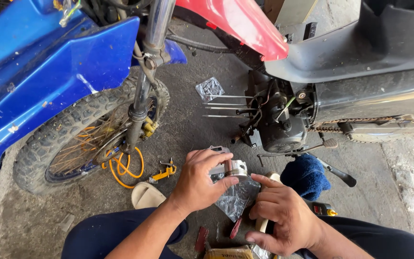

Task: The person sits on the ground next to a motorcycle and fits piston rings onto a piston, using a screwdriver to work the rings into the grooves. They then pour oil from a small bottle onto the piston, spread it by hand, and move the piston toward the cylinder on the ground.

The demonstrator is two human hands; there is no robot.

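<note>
Piston betw. left hand fingers, right hand just below

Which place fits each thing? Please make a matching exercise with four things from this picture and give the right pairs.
Things:
1. piston
2. blue cloth
3. orange hose
4. drive chain

Places:
A. coiled on the floor by the spoked front wheel
B. held at the fingertips of the left hand
C. along the side of the dark motorcycle, right of the engine
D. on the floor beyond the right hand

Pairs: 1-B, 2-D, 3-A, 4-C
</note>
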